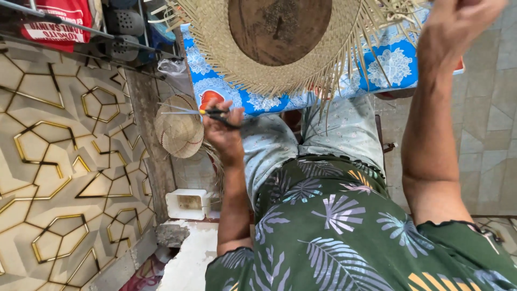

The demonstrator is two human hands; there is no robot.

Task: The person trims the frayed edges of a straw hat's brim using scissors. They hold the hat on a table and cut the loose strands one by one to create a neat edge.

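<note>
A half-woven straw hat (215, 43) with loose strips around its brim lies over a round dark wooden form (280, 24) on a blue flowered cloth (388, 67). My left hand (223, 132) is low beside my knee, closed on a pair of scissors (207, 113) with black and orange handles, blades pointing left. My right hand (458, 21) is raised at the top right, near the loose straw strips at the hat's edge; whether it grips a strip I cannot tell. My lap, in pale trousers and a green leaf-print top, fills the lower middle.
A small finished straw hat (179, 129) lies on the floor to the left. A white plastic box (187, 203) sits below it. A wall panel with gold hexagon lines (59, 161) covers the left. Sandals on a rack (124, 32) are at top left; tiled floor (490, 118) at right.
</note>
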